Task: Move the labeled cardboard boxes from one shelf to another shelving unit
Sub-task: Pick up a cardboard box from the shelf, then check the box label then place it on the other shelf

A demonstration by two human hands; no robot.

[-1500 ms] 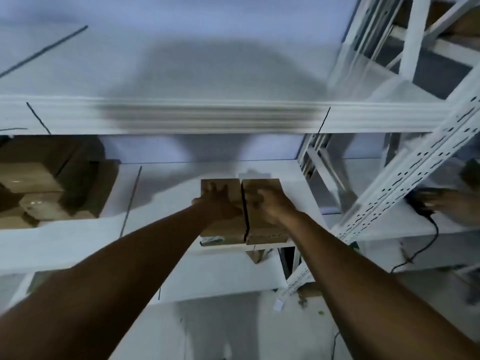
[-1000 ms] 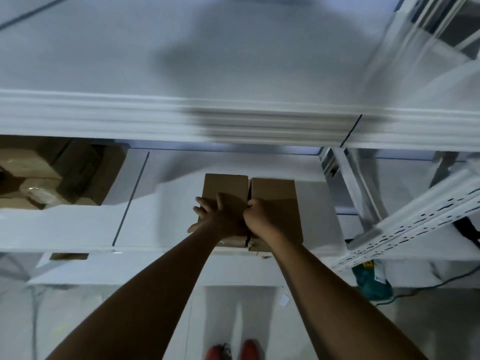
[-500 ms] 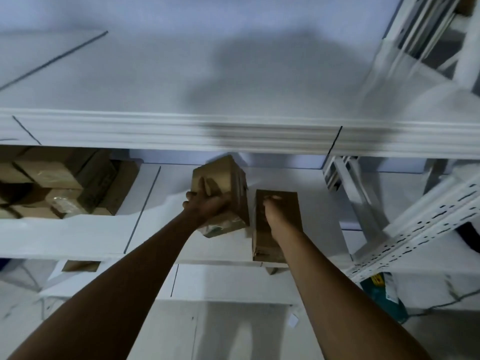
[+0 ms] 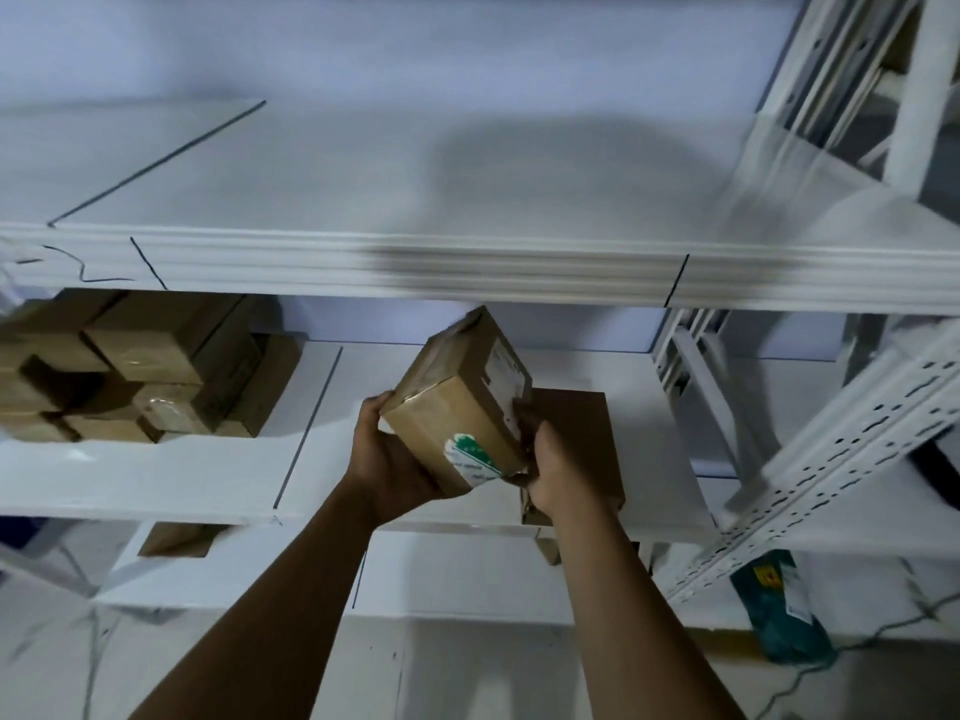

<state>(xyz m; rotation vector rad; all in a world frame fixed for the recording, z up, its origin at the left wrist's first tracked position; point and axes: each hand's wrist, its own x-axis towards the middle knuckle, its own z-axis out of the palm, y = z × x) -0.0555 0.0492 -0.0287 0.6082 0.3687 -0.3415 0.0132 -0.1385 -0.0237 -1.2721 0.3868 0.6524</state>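
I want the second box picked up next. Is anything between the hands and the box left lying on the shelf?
Yes: the lifted box, held tilted by the left hand and right hand, sits in front of the second box on the shelf.

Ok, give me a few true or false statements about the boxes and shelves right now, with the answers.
1. Both hands, left hand and right hand, hold the tilted brown cardboard box with the green and white label. True.
2. The flat brown cardboard box behind it sits on the top white shelf. False: it lies on the middle white shelf.
3. A stack of brown cardboard boxes sits at left. True.
4. The held box rests on the shelf. False: it is lifted.
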